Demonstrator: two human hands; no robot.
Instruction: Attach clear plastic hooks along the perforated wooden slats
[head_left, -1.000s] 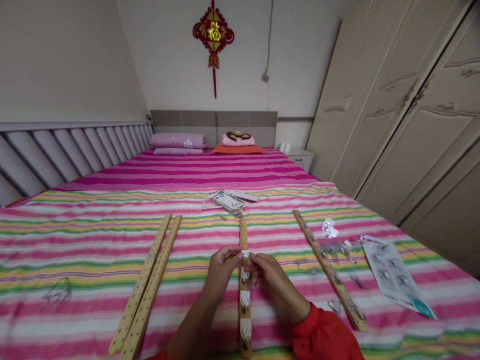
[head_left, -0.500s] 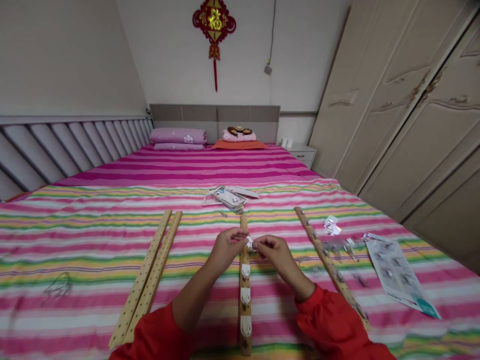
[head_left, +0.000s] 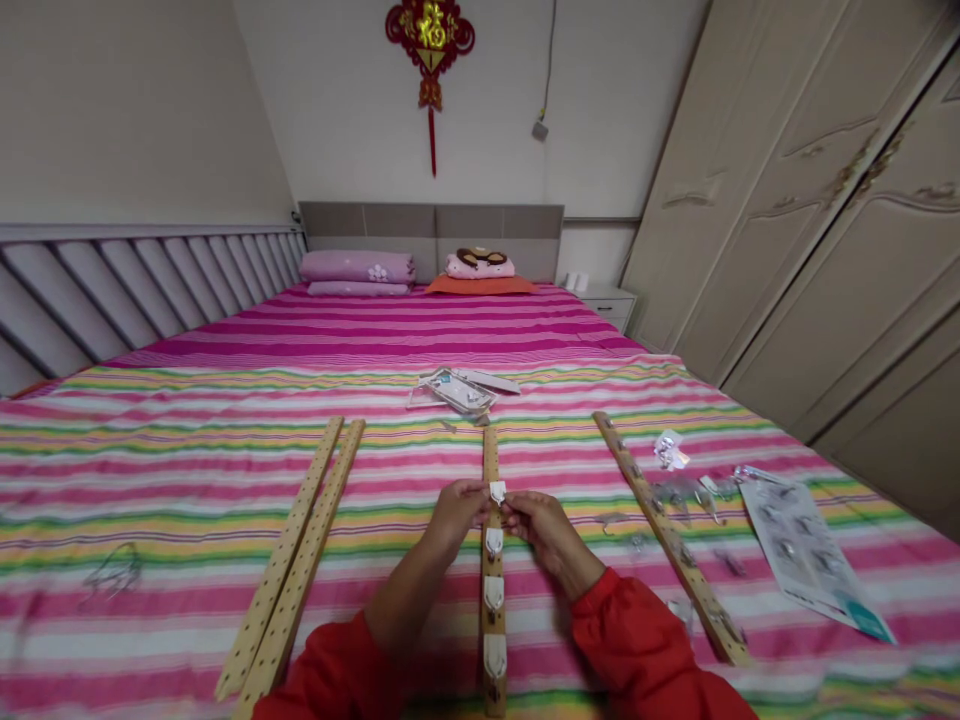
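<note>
A small white hook (head_left: 498, 491) lies against the middle wooden strip (head_left: 491, 455), which has a row of holes. From the left, my left hand (head_left: 459, 512) pinches the hook's edge, fingers closed. My right hand (head_left: 541, 522) grips its other side between thumb and fingertips. Nearer to me on the same strip sit three more white hooks, the closest being a larger-looking hook (head_left: 495, 657) with a metal loop at its lower end. My fingers partly cover the strip around the held hook.
Two perforated wooden strips (head_left: 296, 570) lie at left. Another strip (head_left: 660, 530) with metal hooks lies at right, near loose hooks and a blister card (head_left: 814, 560). Opened packaging (head_left: 461, 390) rests beyond the middle strip. Thin wire-like pieces (head_left: 114, 570) lie far left. A striped sheet covers the bed.
The white hook has come down from a tilted hold onto the middle strip, in line with the others. Both hands have moved slightly lower and closer to the strip.
</note>
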